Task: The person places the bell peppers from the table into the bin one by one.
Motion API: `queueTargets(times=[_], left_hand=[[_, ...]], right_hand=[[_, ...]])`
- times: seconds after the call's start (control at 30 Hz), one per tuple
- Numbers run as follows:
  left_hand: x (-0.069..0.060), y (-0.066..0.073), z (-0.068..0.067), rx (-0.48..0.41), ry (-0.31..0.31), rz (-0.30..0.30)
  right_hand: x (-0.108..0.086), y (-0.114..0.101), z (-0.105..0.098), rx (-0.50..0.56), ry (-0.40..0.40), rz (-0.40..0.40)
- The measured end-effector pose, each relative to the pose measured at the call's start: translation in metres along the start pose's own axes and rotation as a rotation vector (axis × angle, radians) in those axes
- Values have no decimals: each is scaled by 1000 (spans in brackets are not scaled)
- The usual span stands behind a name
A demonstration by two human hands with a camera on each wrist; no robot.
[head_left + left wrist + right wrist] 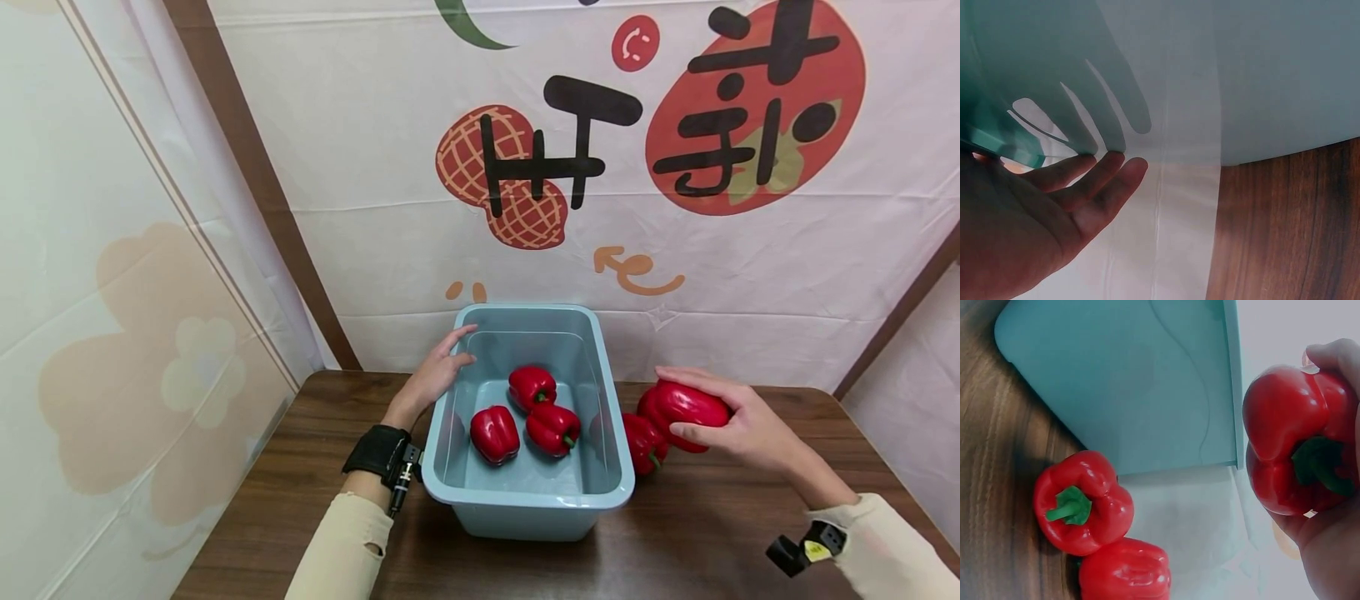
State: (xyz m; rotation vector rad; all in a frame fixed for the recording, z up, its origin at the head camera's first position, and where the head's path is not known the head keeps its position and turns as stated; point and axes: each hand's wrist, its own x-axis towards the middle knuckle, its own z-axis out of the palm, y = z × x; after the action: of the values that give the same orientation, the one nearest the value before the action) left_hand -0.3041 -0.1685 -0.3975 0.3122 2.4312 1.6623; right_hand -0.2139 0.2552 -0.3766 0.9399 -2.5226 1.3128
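A light blue plastic bin (525, 502) stands on the table with three red bell peppers inside, one of them a pepper (494, 435) at the left. My left hand (433, 375) grips the bin's left rim, and in the left wrist view several fingers (1107, 190) lie against its outer wall. To the right of the bin, my right hand (738, 421) holds a red bell pepper (1288, 419) between thumb and fingers, off the table. Below it, two more peppers rest by the bin: one pepper (1085, 503) with its green stem showing, the other pepper (1125, 572) touching it.
The brown wooden table (697, 525) extends to both sides of the bin. A white printed cloth (375, 208) hangs right behind the table, with another cloth wall (112, 417) at the left.
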Motion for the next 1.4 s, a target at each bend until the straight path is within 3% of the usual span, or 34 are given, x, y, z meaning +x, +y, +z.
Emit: queueTargets(times=[0.2, 0.43, 0.57, 1.2, 1.4], left_hand=[[-2, 6, -1, -5, -22, -21], [-21, 34, -2, 8, -35, -29], [-26, 39, -1, 7, -33, -28], [-24, 37, -1, -3, -38, -25], [-4, 6, 0, -15, -12, -6]], right_hand=[[2, -3, 0, -4, -1, 26], [6, -7, 0, -3, 11, 39], [9, -9, 0, -5, 19, 44], [24, -17, -1, -15, 27, -17], [30, -16, 0, -16, 18, -52]])
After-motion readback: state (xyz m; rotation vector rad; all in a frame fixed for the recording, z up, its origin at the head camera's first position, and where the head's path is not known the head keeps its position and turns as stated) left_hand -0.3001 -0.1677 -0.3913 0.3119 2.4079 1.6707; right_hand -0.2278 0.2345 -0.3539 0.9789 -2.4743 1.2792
